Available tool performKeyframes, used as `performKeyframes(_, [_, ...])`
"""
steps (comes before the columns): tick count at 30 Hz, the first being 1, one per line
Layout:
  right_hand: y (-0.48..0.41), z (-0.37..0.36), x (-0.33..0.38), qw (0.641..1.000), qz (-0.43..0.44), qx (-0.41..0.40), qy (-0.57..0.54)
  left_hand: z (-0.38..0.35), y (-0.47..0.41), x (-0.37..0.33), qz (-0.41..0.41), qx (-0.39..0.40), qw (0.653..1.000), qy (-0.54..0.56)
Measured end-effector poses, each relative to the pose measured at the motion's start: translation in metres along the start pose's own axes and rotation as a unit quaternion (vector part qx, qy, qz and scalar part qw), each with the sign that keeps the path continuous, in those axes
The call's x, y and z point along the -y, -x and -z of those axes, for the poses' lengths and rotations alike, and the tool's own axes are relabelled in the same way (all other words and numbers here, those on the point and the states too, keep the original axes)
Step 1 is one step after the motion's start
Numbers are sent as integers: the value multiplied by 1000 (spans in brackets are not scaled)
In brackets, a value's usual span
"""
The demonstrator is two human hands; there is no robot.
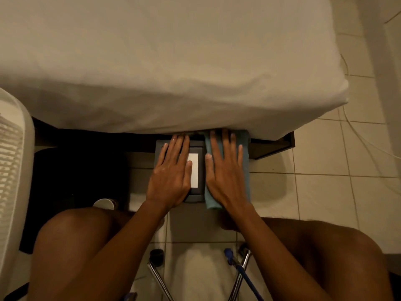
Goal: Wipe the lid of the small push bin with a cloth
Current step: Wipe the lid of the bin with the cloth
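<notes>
- A small dark grey rectangular push bin point(196, 197) is sitting on the pale tiled floor point(325, 161), its far end tucked under the hanging edge of a white bed sheet point(173, 61).
- The bin's dark lid is carrying a white rectangular label point(193, 170) near its middle.
- The left hand point(171, 170) is lying open and flat on the left part of the lid, fingers spread, thumb resting on the label.
- The right hand point(226, 170) is pressing down open-palmed, fingers extended, on a light blue folded cloth point(245, 170).
- The cloth is covering the right side of the lid and hanging over its near edge.
- A white slatted plastic basket point(13, 170) is standing at the far left.
</notes>
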State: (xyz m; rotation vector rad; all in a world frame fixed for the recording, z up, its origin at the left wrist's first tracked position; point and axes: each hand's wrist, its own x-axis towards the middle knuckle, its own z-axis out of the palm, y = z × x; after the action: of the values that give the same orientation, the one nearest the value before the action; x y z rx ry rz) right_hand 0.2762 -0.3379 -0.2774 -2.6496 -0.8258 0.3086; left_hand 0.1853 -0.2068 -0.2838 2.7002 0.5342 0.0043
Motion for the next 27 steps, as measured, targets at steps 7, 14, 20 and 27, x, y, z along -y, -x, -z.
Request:
performKeyframes(7, [45, -9, 15, 1000, -25, 13, -9, 0, 0, 0, 5, 13, 1000, 3])
performKeyframes(14, [44, -7, 19, 998, -66, -19, -1, -1, 2, 1, 6, 12, 1000, -3])
performKeyframes(20, [-1, 0, 0, 999, -35, 19, -3, -1, -1, 0, 7, -2, 1000, -10])
performKeyframes(27, [26, -10, 9, 998, -56, 3, -6, -1, -3, -1, 9, 3, 1000, -6])
